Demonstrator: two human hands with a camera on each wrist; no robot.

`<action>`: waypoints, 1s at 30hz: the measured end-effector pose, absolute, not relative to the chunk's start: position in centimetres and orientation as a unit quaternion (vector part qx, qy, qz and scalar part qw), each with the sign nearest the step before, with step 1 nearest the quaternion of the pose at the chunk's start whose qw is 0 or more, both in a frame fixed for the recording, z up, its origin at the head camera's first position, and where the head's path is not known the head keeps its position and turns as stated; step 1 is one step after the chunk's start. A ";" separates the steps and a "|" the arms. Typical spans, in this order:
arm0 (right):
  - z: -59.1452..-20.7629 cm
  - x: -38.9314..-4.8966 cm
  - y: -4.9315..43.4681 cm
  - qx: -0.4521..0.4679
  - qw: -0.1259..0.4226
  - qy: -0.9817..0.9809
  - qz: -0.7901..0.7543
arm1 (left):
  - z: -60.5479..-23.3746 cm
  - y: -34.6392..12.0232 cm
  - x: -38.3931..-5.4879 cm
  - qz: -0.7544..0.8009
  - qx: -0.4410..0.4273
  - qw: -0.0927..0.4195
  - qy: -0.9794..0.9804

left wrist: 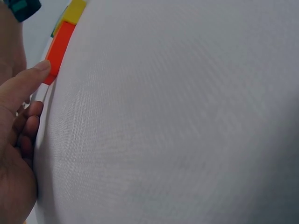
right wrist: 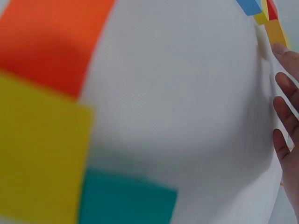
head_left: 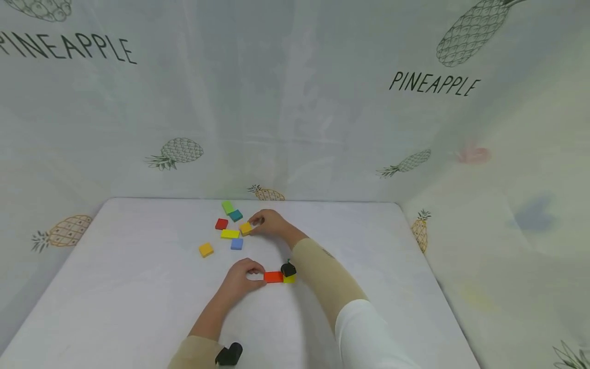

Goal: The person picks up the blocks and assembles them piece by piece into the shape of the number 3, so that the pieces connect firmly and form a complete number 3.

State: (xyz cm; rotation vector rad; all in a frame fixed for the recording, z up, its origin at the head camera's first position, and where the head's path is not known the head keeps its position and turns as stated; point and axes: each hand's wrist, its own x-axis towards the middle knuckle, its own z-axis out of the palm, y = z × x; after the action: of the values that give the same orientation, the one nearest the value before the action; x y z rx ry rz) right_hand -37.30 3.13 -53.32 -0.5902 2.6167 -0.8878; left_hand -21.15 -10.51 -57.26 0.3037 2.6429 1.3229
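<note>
Near the middle of the table, my left hand [head_left: 243, 275] pinches the left end of an orange-red block [head_left: 273, 277], thumb on its near side. A yellow block [head_left: 289, 279] joins that block's right end. Beside the yellow one is a teal block [right wrist: 126, 198], mostly hidden in the head view by the black camera on my right wrist. Farther back, my right hand [head_left: 272, 224] holds an orange-yellow block [head_left: 246, 228] between thumb and fingers. In the right wrist view, the thumb [right wrist: 280, 49] lies against this block, while the other fingers spread loosely.
Left of my right hand lie a yellow block [head_left: 230, 234], a blue block [head_left: 237, 244], a red block [head_left: 222, 224], a dark teal block [head_left: 235, 215] and a light green block [head_left: 228, 206]. Another orange-yellow block [head_left: 206, 250] sits apart. A pineapple-print cloth [head_left: 295, 102] hangs behind the white table [head_left: 138, 287].
</note>
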 end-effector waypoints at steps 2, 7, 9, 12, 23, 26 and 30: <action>-53.2 -36.9 3.6 -0.205 0.158 0.912 -0.318 | -57.3 -10.6 -21.1 0.442 0.096 0.087 0.888; -53.4 -35.8 5.2 -0.193 0.160 0.911 -0.328 | -57.4 -10.5 -21.0 0.439 0.084 0.088 0.890; -53.6 -35.3 6.0 -0.185 0.158 0.914 -0.325 | -57.5 -10.4 -20.9 0.442 0.087 0.086 0.889; -53.7 -34.4 7.2 -0.176 0.155 0.916 -0.326 | -57.5 -10.3 -20.9 0.440 0.090 0.084 0.889; -53.2 -30.7 11.1 -0.130 0.140 0.905 -0.381 | -56.9 -10.1 -20.7 0.446 0.079 0.083 0.888; -53.5 -29.8 12.2 -0.124 0.135 0.900 -0.395 | -56.8 -10.1 -20.6 0.443 0.076 0.084 0.890; -53.9 -28.6 13.6 -0.120 0.124 0.897 -0.408 | -56.7 -10.0 -20.5 0.441 0.079 0.081 0.890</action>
State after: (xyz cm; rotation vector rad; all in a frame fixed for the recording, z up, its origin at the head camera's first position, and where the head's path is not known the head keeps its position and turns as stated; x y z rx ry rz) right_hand -28.57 13.64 -53.87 -0.3500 2.6143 -1.1894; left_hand -20.49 -10.01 -56.74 0.2350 2.6605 1.3196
